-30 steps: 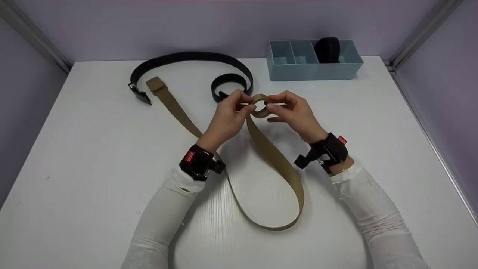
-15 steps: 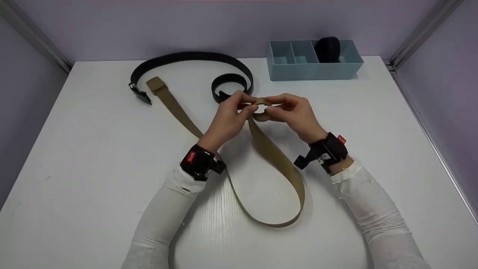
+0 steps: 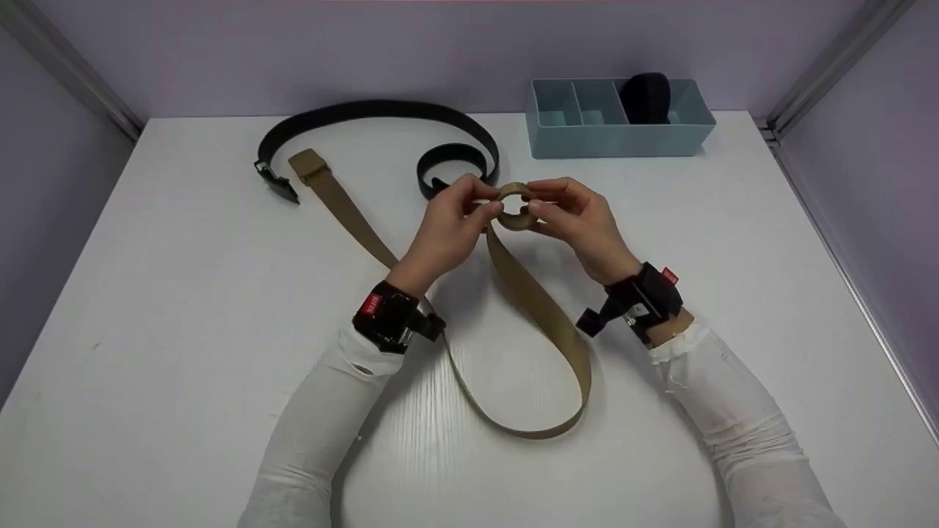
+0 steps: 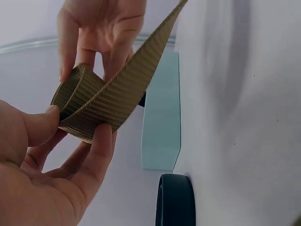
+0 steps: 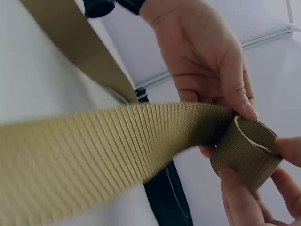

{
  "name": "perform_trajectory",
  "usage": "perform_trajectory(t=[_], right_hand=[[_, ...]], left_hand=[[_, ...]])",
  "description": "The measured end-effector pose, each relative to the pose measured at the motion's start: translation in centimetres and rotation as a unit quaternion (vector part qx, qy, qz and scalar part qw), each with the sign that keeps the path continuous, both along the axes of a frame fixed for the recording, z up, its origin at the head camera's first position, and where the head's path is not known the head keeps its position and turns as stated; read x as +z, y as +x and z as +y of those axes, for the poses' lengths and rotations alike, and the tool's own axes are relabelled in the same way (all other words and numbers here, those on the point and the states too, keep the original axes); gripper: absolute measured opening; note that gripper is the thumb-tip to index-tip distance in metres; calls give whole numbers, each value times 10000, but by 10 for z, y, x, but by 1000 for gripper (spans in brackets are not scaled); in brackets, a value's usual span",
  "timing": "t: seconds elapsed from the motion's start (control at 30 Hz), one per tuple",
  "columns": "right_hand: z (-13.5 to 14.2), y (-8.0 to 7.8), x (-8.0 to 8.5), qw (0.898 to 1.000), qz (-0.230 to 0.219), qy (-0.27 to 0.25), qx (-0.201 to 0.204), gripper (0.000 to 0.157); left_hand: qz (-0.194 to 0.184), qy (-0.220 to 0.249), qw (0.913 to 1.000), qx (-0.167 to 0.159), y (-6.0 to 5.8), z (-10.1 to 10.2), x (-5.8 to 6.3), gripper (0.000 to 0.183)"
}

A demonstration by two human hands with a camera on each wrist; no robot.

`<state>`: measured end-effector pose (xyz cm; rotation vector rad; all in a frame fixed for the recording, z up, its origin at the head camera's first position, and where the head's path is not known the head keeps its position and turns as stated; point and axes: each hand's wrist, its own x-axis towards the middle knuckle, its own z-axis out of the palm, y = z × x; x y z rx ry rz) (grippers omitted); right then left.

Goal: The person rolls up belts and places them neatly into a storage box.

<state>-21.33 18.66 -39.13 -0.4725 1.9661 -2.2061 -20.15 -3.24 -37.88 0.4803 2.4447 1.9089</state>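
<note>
Both grips were clamped on the rolled end (image 3: 517, 222) of the tan belt (image 3: 539, 304). Left grip (image 3: 449, 224) and right grip (image 3: 579, 220) pinched it from opposite sides, roll held up off the bench (image 3: 183, 330) between them. Left thumb and fingers sat where the strap ran into the roll, I'd guess to stop the outer wrap slipping. Right fingertips bore on the other side, probably to keep the turns lined up. (Roll had a wide hole in the middle; webbing looked stiff enough to spring loose if let go.)

Free strap dropped from between the grips toward the wearer, swung round in a broad loop, then passed back under the left wrist to the tan buckle (image 3: 309, 166), beyond and left of left grip. That slack likely kept the long run from tugging on the roll.

Black belt (image 3: 381, 108) lay beyond left grip, its curled end just behind that hand, its black buckle (image 3: 279, 185) out left near the tan one. Blue-grey box (image 3: 616, 141) stood beyond right grip, black rounded object (image 3: 647, 99) in its rightmost compartment; couldn't tell what. Both seemed parked clear of the handwork.
</note>
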Motion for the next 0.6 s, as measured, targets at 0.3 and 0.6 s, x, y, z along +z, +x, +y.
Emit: perform_trajectory(t=[0.3, 0.6], right_hand=[[7, 1, 8, 9903, 826, 1086, 250, 29], [5, 2, 4, 9969, 591, 517, 16, 30]], left_hand=[[653, -795, 9947, -57, 4, 0, 2, 13], [-87, -212, 9996, -162, 3, 2, 3, 19]])
